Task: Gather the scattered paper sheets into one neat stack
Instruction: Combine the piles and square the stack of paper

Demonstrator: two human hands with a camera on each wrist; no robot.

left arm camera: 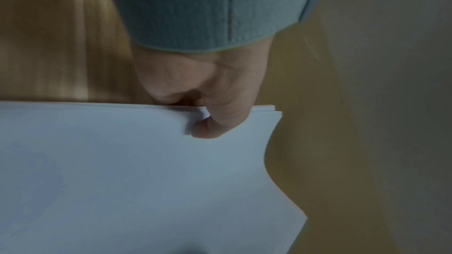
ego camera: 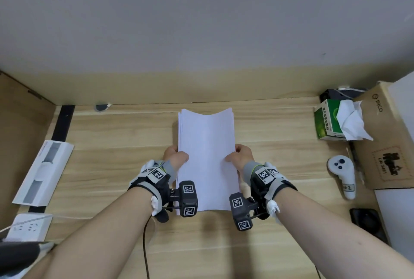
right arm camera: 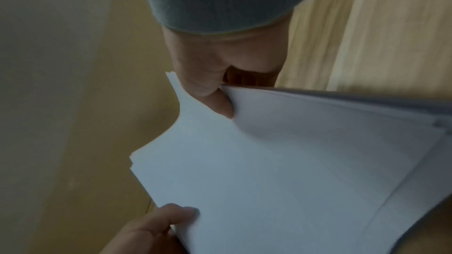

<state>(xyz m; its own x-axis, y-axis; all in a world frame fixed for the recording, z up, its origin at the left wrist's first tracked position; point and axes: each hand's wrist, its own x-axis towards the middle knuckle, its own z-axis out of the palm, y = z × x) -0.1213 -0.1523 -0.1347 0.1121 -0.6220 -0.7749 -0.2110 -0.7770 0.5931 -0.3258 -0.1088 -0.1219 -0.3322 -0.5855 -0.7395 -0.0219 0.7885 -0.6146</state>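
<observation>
A stack of white paper sheets point(ego camera: 207, 157) is held over the middle of the wooden desk point(ego camera: 112, 166), its long side running away from me and its far end bowed into a trough. My left hand point(ego camera: 177, 158) grips the stack's left edge, thumb on top. In the left wrist view the left hand point(left arm camera: 210, 123) presses its thumb on the top sheet of the paper stack point(left arm camera: 122, 171). My right hand point(ego camera: 240, 155) grips the right edge the same way. The right wrist view shows the right hand point(right arm camera: 215, 99) pinching the paper stack point(right arm camera: 281, 171), whose sheet edges are slightly fanned.
At the left lie a white flat box point(ego camera: 43, 171) and a power strip point(ego camera: 28, 227). At the right stand a green tissue box point(ego camera: 329, 119), a cardboard box point(ego camera: 389, 139), a white controller point(ego camera: 341, 173) and a black object point(ego camera: 367, 220).
</observation>
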